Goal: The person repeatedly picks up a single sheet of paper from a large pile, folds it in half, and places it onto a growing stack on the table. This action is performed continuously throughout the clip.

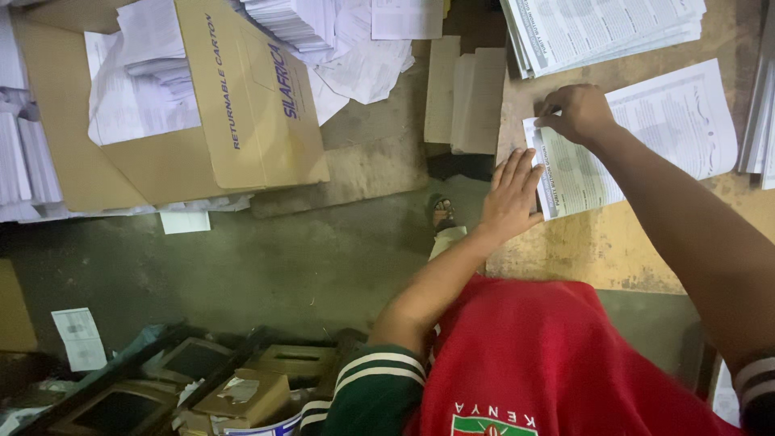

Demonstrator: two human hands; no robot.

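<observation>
Left hand [511, 196] flat, fingers [521, 171] straight and pressed against folded printed sheet [638, 137] at its near edge. Right hand [576, 113] beyond, fingertips curled, pinching sheet's far corner on worn table [601, 246]. Paper stack [601, 28] further off, cut off by frame.

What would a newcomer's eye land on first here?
Most likely the two hands at upper right: the left hand flat on the folded edge of a printed sheet, the right hand pinching its top corner. Then the big open cardboard carton stuffed with paper, upper left.
</observation>
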